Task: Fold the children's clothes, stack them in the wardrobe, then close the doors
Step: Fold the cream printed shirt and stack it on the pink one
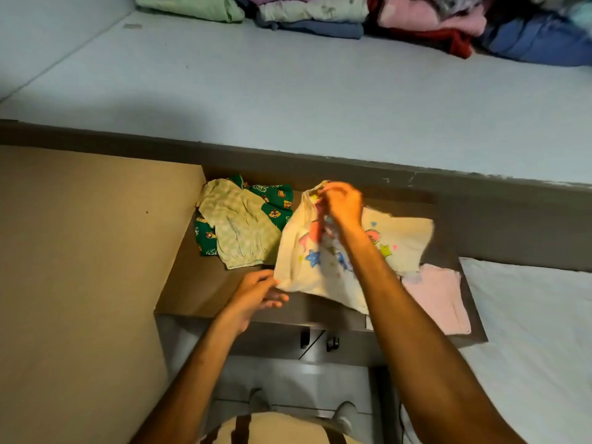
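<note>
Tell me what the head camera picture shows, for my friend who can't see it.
A person's right hand and left hand hold up a cream shirt with colourful stars over a brown shelf. Beside it lie a pale green garment on a green cartoon-print one, a folded pink cloth, and folded clothes behind.

Head view, steeply downward, close
</note>
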